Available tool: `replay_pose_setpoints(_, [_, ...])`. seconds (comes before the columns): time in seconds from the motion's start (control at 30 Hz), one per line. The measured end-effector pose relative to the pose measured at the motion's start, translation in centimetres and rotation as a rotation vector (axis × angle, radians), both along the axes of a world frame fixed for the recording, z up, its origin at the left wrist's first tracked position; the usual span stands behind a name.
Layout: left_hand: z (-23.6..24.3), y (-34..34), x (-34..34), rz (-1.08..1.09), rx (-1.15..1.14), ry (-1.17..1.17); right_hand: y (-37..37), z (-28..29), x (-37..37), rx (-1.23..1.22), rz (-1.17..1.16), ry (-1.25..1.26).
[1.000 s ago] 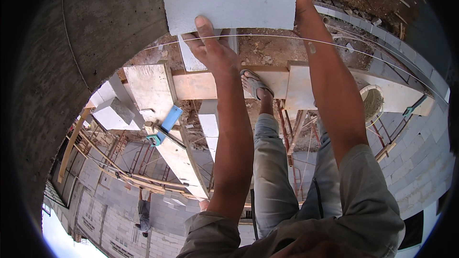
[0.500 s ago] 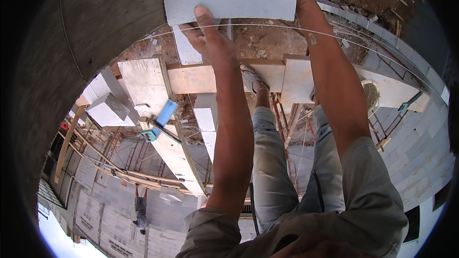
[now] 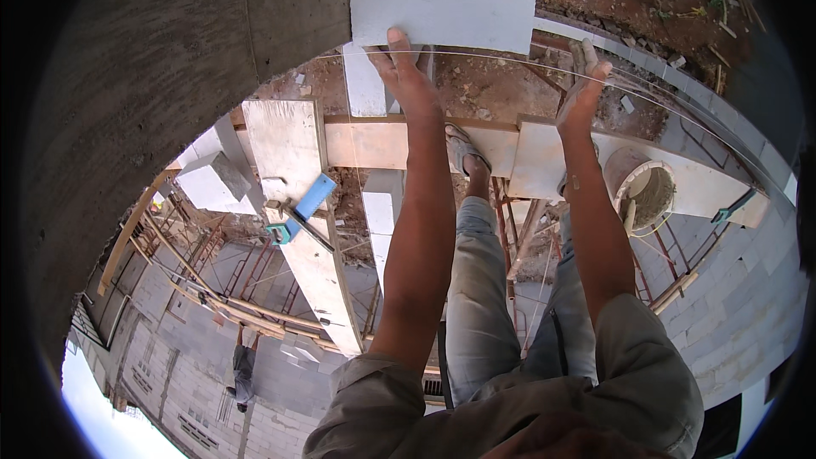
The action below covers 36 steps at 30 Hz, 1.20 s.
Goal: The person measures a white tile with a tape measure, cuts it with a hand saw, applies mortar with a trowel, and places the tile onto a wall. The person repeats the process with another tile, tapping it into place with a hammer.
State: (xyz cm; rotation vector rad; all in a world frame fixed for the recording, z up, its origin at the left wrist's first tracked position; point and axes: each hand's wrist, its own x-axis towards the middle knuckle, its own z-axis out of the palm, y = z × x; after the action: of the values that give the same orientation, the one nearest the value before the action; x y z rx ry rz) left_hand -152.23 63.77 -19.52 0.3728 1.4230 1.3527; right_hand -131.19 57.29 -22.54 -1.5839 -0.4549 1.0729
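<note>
A white rectangular block (image 3: 442, 10) stands against the side of a grey concrete column (image 3: 297, 8). At its lower edge is my left hand (image 3: 410, 85), with the thumb pressed on the block's near face and the fingers curled below, partly hidden. My right hand (image 3: 582, 89) is off the block, beyond its right lower corner. Its fingers are stretched out and hold nothing. A thin taut string (image 3: 501, 58) runs across just under the block, close to both hands.
I stand on planks (image 3: 365, 143) raised on scaffolding. A blue-bladed handsaw (image 3: 314, 193) and a hammer lie on the left plank (image 3: 280, 136). To the right stands a mortar bucket (image 3: 616, 172), with a teal-handled tool (image 3: 733, 204) beyond. Far below is another person (image 3: 244, 371).
My right hand has come away from the block's right end and drawn back toward me. The left hand stays at the lower edge. The view has shifted, showing more of the column and bucket.
</note>
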Motion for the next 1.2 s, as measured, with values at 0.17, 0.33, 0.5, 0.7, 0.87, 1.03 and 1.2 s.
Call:
replay_pose_setpoints(0.17, [-2.3, -5.7, -2.2, -0.058, -0.141, 0.018, -21.0, 1.6, 4.5, -0.445, 0.240, 0.055])
replay_pose_setpoints(0.33, [-3.4, -20.5, -5.2, -0.140, -0.620, 0.117, -42.6, 8.9, 13.2, -0.960, 0.007, -0.146])
replay_pose_setpoints(0.5, [-1.5, -32.4, -6.6, -0.272, -0.969, 0.283, -59.8, 15.3, 21.6, -0.992, -0.381, -0.230])
replay_pose_setpoints(0.7, [8.2, -41.3, -5.7, -0.482, -1.029, 0.647, -62.5, 21.0, 25.3, -1.187, -0.259, -0.130])
replay_pose_setpoints(0.87, [14.4, -44.7, -2.3, -0.356, -1.117, 0.578, -65.7, 21.8, 29.6, -1.149, -0.360, -0.078])
replay_pose_setpoints(1.03, [16.5, -40.4, 6.1, -0.497, -1.137, 0.408, -69.1, 20.1, 31.1, -1.118, -0.492, -0.072])
replay_pose_setpoints(1.2, [16.5, -35.9, 7.6, -0.568, -1.074, 0.336, -62.8, 22.7, 28.0, -1.029, -0.537, 0.124])
